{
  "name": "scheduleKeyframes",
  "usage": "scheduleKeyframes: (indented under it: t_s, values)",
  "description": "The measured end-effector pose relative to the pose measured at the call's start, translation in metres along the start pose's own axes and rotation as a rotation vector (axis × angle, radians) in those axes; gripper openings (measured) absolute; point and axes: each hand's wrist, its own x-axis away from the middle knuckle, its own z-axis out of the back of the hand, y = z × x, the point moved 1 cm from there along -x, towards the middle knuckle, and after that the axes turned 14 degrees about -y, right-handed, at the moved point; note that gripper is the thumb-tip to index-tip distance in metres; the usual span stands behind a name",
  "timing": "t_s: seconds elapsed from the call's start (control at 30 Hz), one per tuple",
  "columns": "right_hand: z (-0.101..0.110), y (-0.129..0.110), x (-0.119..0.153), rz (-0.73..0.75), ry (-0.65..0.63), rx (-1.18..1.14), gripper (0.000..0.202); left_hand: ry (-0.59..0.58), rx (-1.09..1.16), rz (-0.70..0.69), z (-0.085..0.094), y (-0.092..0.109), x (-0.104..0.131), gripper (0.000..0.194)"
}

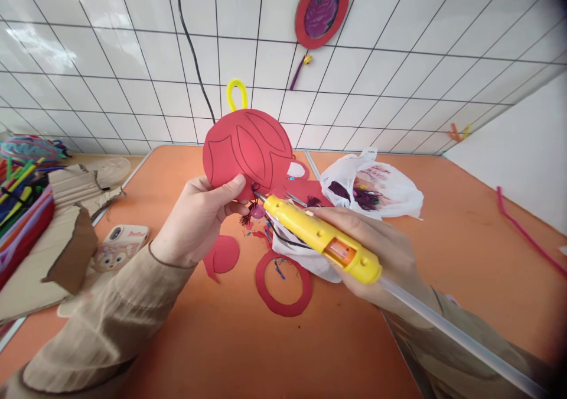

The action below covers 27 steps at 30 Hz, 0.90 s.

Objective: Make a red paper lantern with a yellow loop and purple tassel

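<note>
My left hand (pixel 201 216) pinches the lower edge of a red foam disc (pixel 248 148) with dark curved lines drawn on it. A yellow loop (pixel 237 94) sticks up from the disc's top. At its bottom edge hang a pink bead (pixel 257 211) and a dark tassel (pixel 245 219) on a thin cord. My right hand (pixel 376 251) is wrapped round a yellow hot glue gun (pixel 321 236), with a long clear glue stick (pixel 456 334) running out of its back. The gun's nozzle points at the cord by the disc's bottom edge; whether it touches I cannot tell.
On the orange table (pixel 212 352) lie a red ring (pixel 262 286), red foam scraps (pixel 225 254) and a white plastic bag (pixel 398 195). A phone (pixel 119 248) and torn cardboard (pixel 73 239) are at left. A red round ornament (pixel 301 20) hangs on the tiled wall.
</note>
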Motion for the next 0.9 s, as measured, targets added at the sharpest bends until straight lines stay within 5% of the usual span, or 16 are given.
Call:
scheduleKeyframes:
  t_s: [0.9]
  values:
    - [0.0022, -0.0013, -0.0038, 0.021, 0.006, 0.081, 0.030, 0.005, 0.043, 0.066, 0.0016, 0.0014, -0.0017, 0.011]
